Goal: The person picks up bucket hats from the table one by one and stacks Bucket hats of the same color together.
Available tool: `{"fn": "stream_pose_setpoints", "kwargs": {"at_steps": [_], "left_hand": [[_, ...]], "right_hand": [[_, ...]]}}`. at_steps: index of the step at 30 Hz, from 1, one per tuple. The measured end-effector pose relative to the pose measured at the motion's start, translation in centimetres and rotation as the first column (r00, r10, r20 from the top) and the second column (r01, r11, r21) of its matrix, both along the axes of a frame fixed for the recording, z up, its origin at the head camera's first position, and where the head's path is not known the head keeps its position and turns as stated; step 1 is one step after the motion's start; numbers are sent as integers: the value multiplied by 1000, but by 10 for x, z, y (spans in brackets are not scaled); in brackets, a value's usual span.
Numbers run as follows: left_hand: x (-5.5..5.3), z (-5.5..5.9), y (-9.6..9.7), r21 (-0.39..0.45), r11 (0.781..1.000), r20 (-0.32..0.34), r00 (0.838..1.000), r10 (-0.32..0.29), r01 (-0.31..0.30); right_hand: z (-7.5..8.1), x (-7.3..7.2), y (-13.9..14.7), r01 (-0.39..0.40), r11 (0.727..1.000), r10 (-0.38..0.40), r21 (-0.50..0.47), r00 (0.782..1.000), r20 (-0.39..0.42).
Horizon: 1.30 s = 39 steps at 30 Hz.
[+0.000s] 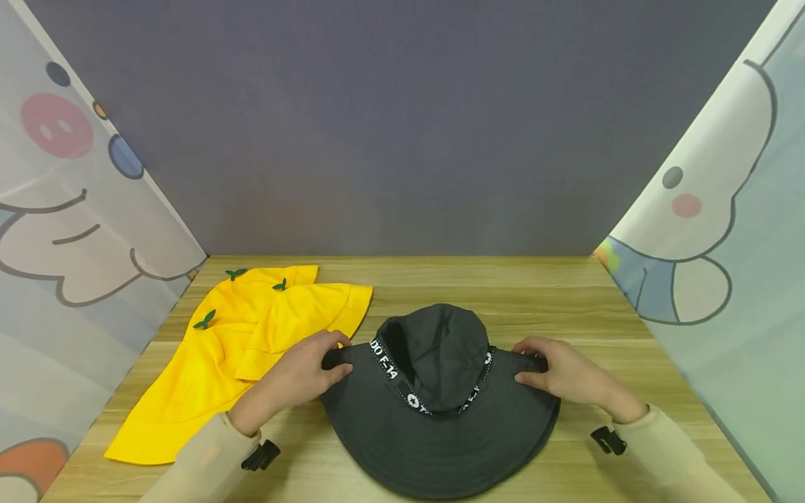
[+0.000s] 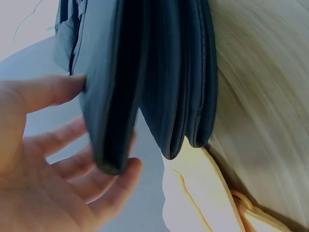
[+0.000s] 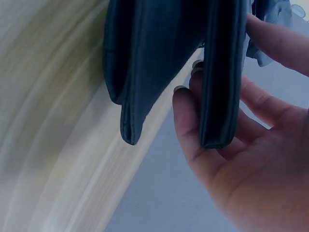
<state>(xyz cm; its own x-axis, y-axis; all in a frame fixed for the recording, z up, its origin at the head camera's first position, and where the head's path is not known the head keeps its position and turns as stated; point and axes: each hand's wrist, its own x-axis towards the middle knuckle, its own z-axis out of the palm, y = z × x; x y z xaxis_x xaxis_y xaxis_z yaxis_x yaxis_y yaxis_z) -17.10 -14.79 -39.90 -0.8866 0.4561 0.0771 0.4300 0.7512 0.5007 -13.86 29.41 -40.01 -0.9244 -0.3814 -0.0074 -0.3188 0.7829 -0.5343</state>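
A black wide-brimmed bucket hat (image 1: 440, 440), with a band of white lettering round its crown, is in front of me in the head view. My left hand (image 1: 298, 377) pinches the left end of its brim between thumb and fingers. On the opposite end, my right hand (image 1: 566, 370) grips the brim the same way. Both wrist views show several dark brim layers (image 2: 166, 96) side by side; the thumb and fingers hold only the nearest layer (image 3: 222, 87). Whether these layers belong to one hat or more, I cannot tell.
Several yellow hats (image 1: 214, 363) with green sprout tips lie overlapped on the left of the wooden table (image 1: 516, 293). A grey panel (image 1: 402, 126) stands at the back. Cartoon-printed cloths (image 1: 742, 335) hang on both sides.
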Motion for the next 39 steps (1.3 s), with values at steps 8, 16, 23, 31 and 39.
{"fn": "stream_pose_setpoints", "kwargs": {"at_steps": [8, 16, 23, 31, 39], "left_hand": [[4, -10, 11, -127, 992, -56, 998, 3, -10], [22, -8, 39, -180, 982, -275, 956, -100, 51], [36, -2, 52, -340, 936, -29, 994, -105, 89], [36, -6, 54, -380, 912, 56, 988, -144, 154], [35, -11, 62, -443, 880, 82, 985, -151, 172]], "right_hand": [[-16, 0, -4, -24, 997, 31, 70, 994, -106], [-14, 12, -23, -22, 979, 77, 203, 960, -270], [-9, 32, -53, -12, 958, 83, 286, 968, -237], [-16, 47, -84, 36, 931, -4, 363, 996, -88], [-28, 50, -91, 82, 906, 8, 415, 978, -210]]}}
